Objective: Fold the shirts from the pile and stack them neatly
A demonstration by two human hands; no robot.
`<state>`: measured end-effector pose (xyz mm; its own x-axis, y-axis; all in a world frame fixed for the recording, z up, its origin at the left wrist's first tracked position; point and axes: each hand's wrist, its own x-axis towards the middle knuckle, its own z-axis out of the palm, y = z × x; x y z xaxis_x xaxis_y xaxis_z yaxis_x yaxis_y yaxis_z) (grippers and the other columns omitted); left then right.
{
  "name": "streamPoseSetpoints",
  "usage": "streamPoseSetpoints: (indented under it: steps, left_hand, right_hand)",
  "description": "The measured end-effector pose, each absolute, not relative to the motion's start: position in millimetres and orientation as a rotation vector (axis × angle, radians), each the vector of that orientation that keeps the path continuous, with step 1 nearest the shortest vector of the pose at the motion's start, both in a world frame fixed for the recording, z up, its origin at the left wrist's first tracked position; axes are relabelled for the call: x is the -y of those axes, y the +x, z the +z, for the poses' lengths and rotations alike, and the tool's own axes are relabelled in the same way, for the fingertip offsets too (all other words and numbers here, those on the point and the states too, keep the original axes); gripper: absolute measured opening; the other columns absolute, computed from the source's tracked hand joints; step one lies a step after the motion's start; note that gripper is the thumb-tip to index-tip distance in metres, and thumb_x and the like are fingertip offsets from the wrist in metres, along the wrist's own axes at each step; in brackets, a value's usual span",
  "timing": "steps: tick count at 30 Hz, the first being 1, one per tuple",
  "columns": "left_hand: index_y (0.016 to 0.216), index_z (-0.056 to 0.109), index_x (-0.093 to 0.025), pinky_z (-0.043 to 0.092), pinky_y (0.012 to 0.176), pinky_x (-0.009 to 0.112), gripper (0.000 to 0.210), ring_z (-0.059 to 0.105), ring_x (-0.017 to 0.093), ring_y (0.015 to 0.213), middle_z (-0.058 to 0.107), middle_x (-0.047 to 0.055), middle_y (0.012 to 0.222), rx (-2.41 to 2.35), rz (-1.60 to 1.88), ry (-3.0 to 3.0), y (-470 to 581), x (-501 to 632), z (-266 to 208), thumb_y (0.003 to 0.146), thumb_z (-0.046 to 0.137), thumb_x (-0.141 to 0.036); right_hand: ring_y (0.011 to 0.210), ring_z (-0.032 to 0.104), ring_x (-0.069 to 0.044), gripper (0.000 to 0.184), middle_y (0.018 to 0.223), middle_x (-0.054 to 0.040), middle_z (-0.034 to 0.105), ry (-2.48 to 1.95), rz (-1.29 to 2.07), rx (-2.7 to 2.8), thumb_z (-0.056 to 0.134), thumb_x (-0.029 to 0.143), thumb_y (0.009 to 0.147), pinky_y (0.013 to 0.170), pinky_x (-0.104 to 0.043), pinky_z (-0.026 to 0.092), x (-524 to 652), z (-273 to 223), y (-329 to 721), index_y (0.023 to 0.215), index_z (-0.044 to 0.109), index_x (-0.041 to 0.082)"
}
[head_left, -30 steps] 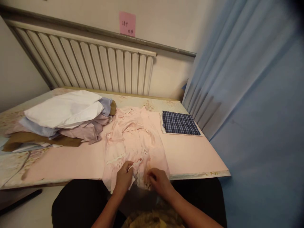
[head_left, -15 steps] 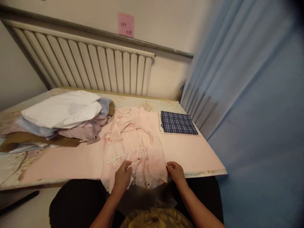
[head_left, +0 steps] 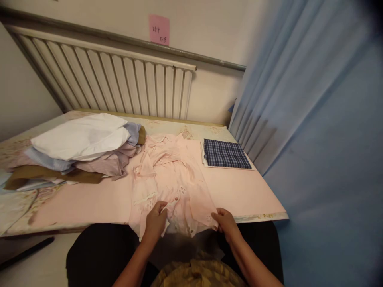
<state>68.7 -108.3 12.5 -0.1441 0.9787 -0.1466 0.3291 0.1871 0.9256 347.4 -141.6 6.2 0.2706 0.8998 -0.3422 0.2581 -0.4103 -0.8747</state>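
Note:
A pale pink blouse [head_left: 172, 179] with eyelet embroidery and small buttons lies spread and wrinkled on a pink cloth [head_left: 98, 203], its lower hem over the table's front edge. My left hand [head_left: 155, 221] pinches the blouse near its button front, close to the hem. At the lower right corner, my right hand [head_left: 224, 221] grips the hem between thumb and fingers and holds it out to the right. Part of the fabric under my left fingers is hidden.
A heap of clothes [head_left: 80, 139], white on top, lies at the left. Folded navy plaid fabric [head_left: 226, 153] rests at the right. A blue curtain [head_left: 314, 139] hangs along the right side, and a radiator [head_left: 119, 79] stands behind the table.
My right hand has taken hold of the blouse's right hem corner and pulled it slightly outward to the right. My left hand keeps its pinch almost in place.

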Motion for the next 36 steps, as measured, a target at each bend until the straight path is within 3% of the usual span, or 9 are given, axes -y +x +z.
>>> streamPoseSetpoints:
  steps: [4, 12, 16, 22, 29, 36]
  left_hand:
    - [0.092, 0.060, -0.021, 0.041, 0.060, 0.027, 0.027, 0.058, 0.017, 0.064, 0.063, -0.002, 0.071, -1.636, 0.984, 1.272, 69.6, 109.5, 16.4, 0.073, 0.047, -0.035]
    - [0.092, 0.059, -0.021, 0.041, 0.060, 0.026, 0.026, 0.059, 0.017, 0.066, 0.065, -0.001, 0.077, -1.602, 0.987, 1.260, 68.6, 108.4, 11.1, 0.075, 0.047, -0.035]
    - [0.093, 0.059, -0.021, 0.041, 0.061, 0.027, 0.026, 0.058, 0.017, 0.066, 0.064, -0.001, 0.076, -1.615, 0.978, 1.285, 67.5, 107.9, 7.9, 0.075, 0.047, -0.035]
    - [0.092, 0.062, -0.020, 0.042, 0.061, 0.027, 0.027, 0.059, 0.017, 0.065, 0.064, -0.001, 0.074, -1.619, 0.999, 1.283, 67.9, 109.4, 9.8, 0.074, 0.047, -0.033]
    - [0.090, 0.062, -0.020, 0.043, 0.062, 0.027, 0.026, 0.059, 0.017, 0.067, 0.065, -0.001, 0.075, -1.594, 1.014, 1.301, 68.1, 109.2, 10.3, 0.073, 0.047, -0.033]
    - [0.091, 0.061, -0.021, 0.042, 0.060, 0.026, 0.025, 0.058, 0.016, 0.065, 0.063, -0.003, 0.072, -1.615, 0.974, 1.304, 66.7, 107.7, 10.3, 0.073, 0.046, -0.032]
  right_hand:
    - [0.048, 0.037, -0.010, 0.019, 0.047, 0.0080, 0.038, -1.908, 0.883, 1.146, 0.056, 0.034, 0.060, 0.049, -0.023, 0.027, 143.2, 4.8, 361.6, 0.052, 0.046, 0.021]
    - [0.051, 0.038, -0.013, 0.021, 0.048, 0.0077, 0.035, -1.983, 0.709, 1.285, 0.055, 0.032, 0.064, 0.052, -0.025, 0.027, 145.5, 3.1, 359.3, 0.051, 0.041, 0.023]
    - [0.054, 0.045, -0.015, 0.016, 0.052, 0.0051, 0.045, -2.002, 0.686, 1.321, 0.054, 0.032, 0.068, 0.055, -0.026, 0.031, 152.5, 6.6, 360.5, 0.057, 0.047, 0.023]
    - [0.068, 0.055, -0.019, 0.018, 0.073, -0.0023, 0.060, -1.882, 0.371, 1.440, 0.048, 0.036, 0.085, 0.067, -0.028, 0.038, 178.4, 20.1, 344.5, 0.081, 0.056, 0.021]
    - [0.074, 0.058, -0.015, 0.016, 0.080, -0.0017, 0.063, -1.581, 0.512, 2.046, 0.045, 0.014, 0.087, 0.067, -0.023, 0.039, 181.7, 30.7, 292.2, 0.083, 0.059, 0.020]
    - [0.074, 0.061, -0.019, 0.010, 0.080, -0.0030, 0.066, -1.189, 0.101, 2.829, 0.055, 0.022, 0.086, 0.060, -0.025, 0.040, 149.2, 36.7, 244.4, 0.095, 0.060, 0.019]
